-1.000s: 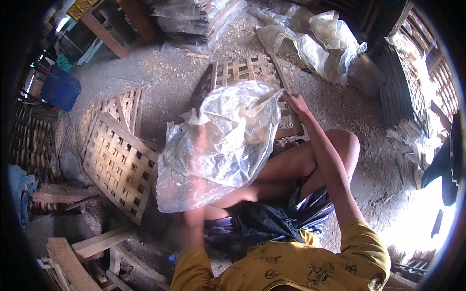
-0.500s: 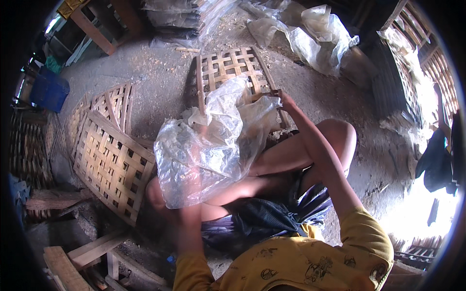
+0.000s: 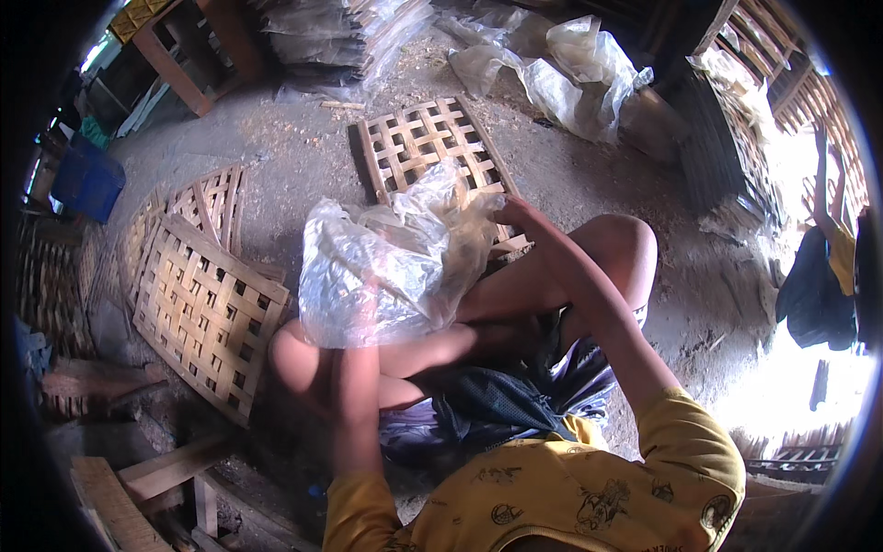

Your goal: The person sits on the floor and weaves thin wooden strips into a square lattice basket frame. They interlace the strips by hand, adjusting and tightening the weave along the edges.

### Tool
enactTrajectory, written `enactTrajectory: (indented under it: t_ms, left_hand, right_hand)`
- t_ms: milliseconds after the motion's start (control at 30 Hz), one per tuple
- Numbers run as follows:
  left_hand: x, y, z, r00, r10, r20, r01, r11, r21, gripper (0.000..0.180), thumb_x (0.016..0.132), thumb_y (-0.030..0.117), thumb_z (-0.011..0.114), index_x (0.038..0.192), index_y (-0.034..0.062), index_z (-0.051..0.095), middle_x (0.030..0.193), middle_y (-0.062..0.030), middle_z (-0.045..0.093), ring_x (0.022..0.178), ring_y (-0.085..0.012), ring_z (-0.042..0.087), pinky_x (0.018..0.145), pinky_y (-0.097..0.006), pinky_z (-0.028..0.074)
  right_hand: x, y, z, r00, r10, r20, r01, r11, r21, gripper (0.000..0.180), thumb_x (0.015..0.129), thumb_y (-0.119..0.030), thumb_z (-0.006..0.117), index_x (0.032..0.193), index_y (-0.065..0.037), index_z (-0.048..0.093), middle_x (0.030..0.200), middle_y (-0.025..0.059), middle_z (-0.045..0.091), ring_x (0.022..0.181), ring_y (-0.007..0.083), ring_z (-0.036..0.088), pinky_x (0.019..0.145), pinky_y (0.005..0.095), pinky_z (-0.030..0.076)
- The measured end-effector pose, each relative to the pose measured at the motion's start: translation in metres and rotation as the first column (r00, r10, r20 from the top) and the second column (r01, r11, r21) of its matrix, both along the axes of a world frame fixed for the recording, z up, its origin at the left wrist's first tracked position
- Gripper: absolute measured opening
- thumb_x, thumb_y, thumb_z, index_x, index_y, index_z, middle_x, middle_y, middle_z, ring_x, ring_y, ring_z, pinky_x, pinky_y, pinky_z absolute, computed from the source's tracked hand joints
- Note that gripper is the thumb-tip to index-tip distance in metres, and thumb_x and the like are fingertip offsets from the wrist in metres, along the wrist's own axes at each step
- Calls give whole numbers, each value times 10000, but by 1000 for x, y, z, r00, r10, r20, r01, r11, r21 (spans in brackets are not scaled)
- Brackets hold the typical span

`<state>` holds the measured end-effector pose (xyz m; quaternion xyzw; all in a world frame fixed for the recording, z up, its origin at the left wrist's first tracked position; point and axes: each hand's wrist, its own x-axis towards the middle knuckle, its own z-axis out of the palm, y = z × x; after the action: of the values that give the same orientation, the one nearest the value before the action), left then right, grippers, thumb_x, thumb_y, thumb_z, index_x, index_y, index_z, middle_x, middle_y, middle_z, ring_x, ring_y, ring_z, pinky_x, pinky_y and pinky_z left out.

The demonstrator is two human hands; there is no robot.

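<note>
A crumpled sheet of clear plastic [image 3: 368, 248] hangs in front of me, above my crossed legs. My right hand [image 3: 511, 212] is closed on its right edge, with the fingers partly hidden. The forearm of my left hand reaches up behind or into the plastic, and its fingers cannot be made out through the shiny folds. Whether the plastic is a flat sheet or a bag is not clear. Just beyond it a woven bamboo panel [image 3: 428, 138] with a wooden frame lies on the ground, its near part covered by the plastic.
More woven panels [image 3: 198, 313] lean at my left. Wood pieces [image 3: 115, 501] lie at lower left, beside a blue bin [image 3: 89, 179] farther off. Loose plastic [image 3: 589, 78] and a stack of sheets [image 3: 322, 41] lie at the back. Another person [image 3: 839, 253] is partly visible at far right.
The plastic has bunched up and its lower edge has risen off my left knee. My right hand has come slightly left and lower, still gripping the edge. The whole view has shifted a little.
</note>
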<state>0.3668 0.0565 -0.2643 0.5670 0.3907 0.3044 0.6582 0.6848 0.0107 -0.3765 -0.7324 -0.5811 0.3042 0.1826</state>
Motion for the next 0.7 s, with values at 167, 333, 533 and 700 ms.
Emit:
enactTrajectory:
  t_ms: [167,333,533,700]
  left_hand:
    - [25,-8,11,999,-25,36,25,1000,15,382,1007,321,600,1242,24,653,964,-90,720,839,-243,671,742,-359,534]
    - [5,-36,0,998,-69,7,69,997,-16,389,1004,322,602,1244,23,660,981,-94,730,865,-253,684,770,-366,542]
    - [-10,-56,-13,971,-239,17,239,970,-35,396,1000,325,604,1248,23,669,1001,-100,742,897,-265,699,803,-373,553]
    - [7,-18,-76,933,-351,-79,356,933,48,403,996,327,606,1250,22,676,1017,-104,753,924,-274,711,831,-379,562]
  right_hand:
    - [0,-14,12,999,-15,-35,15,1000,21,669,814,-516,729,1278,-43,635,1100,183,737,1013,326,711,894,421,556]
    - [-1,-31,29,992,-76,-104,82,995,52,694,808,-528,732,1291,-41,627,1113,180,733,1028,317,707,909,417,553]
    - [56,-64,83,940,-284,-190,315,935,161,723,800,-542,736,1307,-40,618,1130,175,728,1046,306,702,927,412,549]
    - [148,-81,80,822,-527,-215,566,793,224,748,793,-553,740,1320,-38,610,1143,171,724,1060,296,698,942,408,546]
